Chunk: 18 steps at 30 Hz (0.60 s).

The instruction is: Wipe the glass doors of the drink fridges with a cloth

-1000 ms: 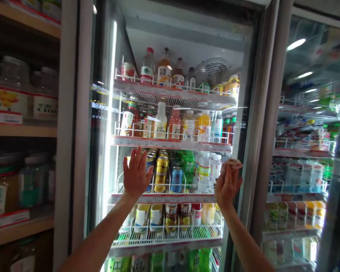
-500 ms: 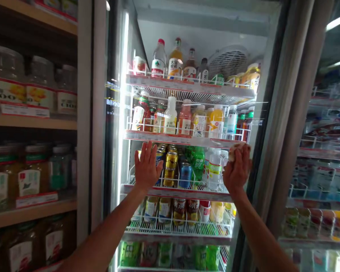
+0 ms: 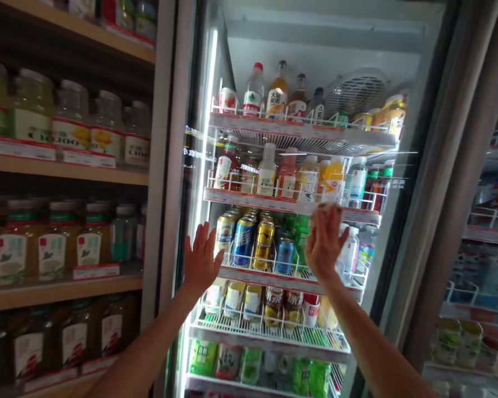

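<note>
My left hand (image 3: 201, 258) is raised with its fingers spread, palm toward the glass door (image 3: 315, 33), close to the lit left edge. It holds nothing. Farther right, my right hand (image 3: 326, 249) is up against the same glass with a crumpled, pale brown-spotted cloth (image 3: 313, 219) under its fingers. Most of that cloth is hidden behind the hand, which is slightly blurred. Behind the glass, a gold can (image 3: 264, 243) and a blue can (image 3: 284, 256) stand on the rack between my hands.
The cooler's wire shelves hold several bottles and cans. Wooden shelving (image 3: 66, 166) with rows of jars and bottles stands at the left, beyond a metal post (image 3: 160, 166). A thick metal door frame (image 3: 444, 166) runs up the right, with another stocked cooler (image 3: 493, 265) beyond it.
The view has turned left, bringing more of the wooden shelving in. Both hands have moved left across the glass, the right one with the cloth, coming in from near the right frame.
</note>
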Each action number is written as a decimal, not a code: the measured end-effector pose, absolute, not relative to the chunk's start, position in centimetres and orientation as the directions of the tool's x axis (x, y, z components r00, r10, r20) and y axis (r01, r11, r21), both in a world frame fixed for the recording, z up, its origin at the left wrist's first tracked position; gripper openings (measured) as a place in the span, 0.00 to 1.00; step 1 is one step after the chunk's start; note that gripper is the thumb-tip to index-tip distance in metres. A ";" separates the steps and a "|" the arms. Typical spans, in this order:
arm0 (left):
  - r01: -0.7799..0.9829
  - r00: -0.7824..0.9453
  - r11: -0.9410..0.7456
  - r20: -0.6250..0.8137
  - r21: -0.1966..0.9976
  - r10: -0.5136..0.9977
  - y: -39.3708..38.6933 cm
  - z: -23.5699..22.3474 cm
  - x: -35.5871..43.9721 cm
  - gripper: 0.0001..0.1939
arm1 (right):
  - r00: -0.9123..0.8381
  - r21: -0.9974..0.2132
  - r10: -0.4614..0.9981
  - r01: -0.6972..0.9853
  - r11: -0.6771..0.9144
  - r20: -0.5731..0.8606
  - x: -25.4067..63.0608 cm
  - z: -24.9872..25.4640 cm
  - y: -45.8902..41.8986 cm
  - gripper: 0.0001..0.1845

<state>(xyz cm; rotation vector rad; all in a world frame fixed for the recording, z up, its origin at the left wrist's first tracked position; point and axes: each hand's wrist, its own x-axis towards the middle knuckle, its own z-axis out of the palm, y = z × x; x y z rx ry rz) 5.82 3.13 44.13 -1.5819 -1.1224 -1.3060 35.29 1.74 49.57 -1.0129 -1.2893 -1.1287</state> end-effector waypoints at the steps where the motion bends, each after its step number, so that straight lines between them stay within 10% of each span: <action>1: 0.956 0.080 -0.291 0.981 -0.026 0.176 2.9 43.2 5.1 0.31 | -0.192 0.185 0.009 0.957 0.222 0.981 33.6 48.4 1.7 0.34; 5: 0.971 0.045 -0.239 0.961 0.022 0.273 1.8 40.5 2.7 0.30 | -0.726 0.639 0.096 0.654 0.405 0.681 27.3 45.3 1.4 0.33; 11: 0.981 -0.007 -0.182 0.950 0.067 0.311 0.6 38.9 -0.1 0.29 | -0.401 0.358 0.086 0.881 0.309 0.912 24.4 52.3 2.4 0.32; 18: 0.985 -0.030 -0.150 0.943 0.084 0.331 -0.6 38.3 -2.0 0.30 | -0.804 0.709 0.041 0.545 0.448 0.593 21.1 46.8 2.4 0.30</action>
